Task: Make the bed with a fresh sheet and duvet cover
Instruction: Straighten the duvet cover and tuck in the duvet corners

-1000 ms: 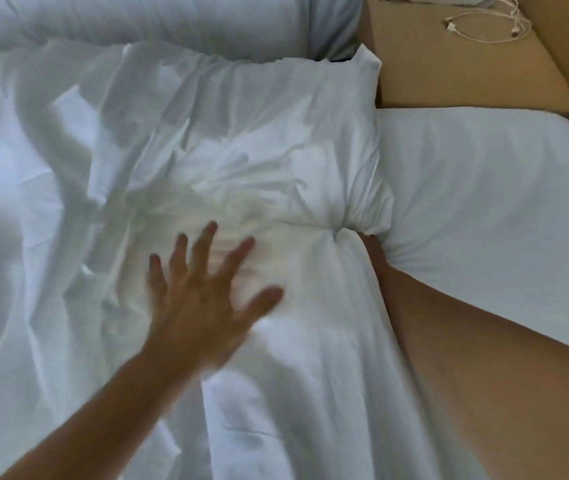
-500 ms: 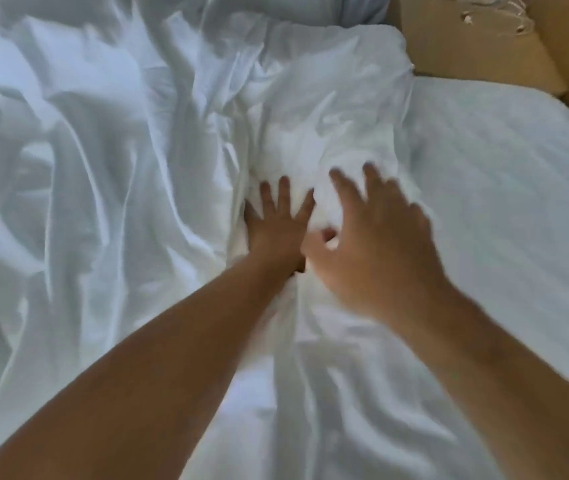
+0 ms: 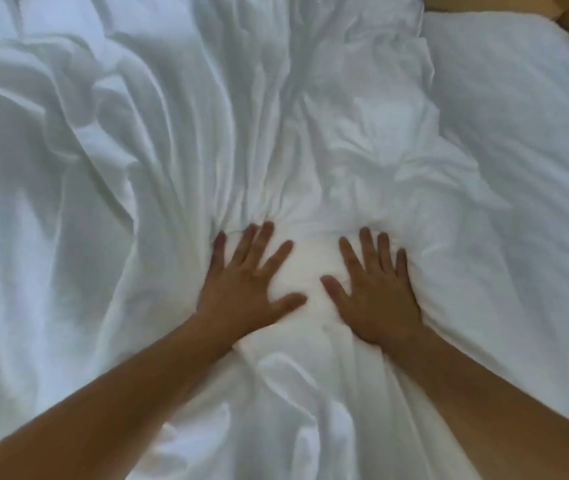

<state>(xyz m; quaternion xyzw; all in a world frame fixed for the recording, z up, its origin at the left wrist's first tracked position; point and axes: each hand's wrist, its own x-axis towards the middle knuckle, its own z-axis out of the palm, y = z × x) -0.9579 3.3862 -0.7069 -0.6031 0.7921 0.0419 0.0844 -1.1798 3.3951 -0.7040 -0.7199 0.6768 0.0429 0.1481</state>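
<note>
Both hands, left hand [image 3: 246, 289] and right hand [image 3: 378, 299], press flat with spread fingers on the rumpled white duvet cover [image 3: 206, 140]. The bare mattress [image 3: 518, 116] lies right of the duvet cover.

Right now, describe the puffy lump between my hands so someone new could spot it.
Start with the crumpled white duvet cover covering most of the view. Near its middle, the left hand and right hand press flat side by side. The smooth bright-white mound between them is it; everything around is creased into folds.
</note>
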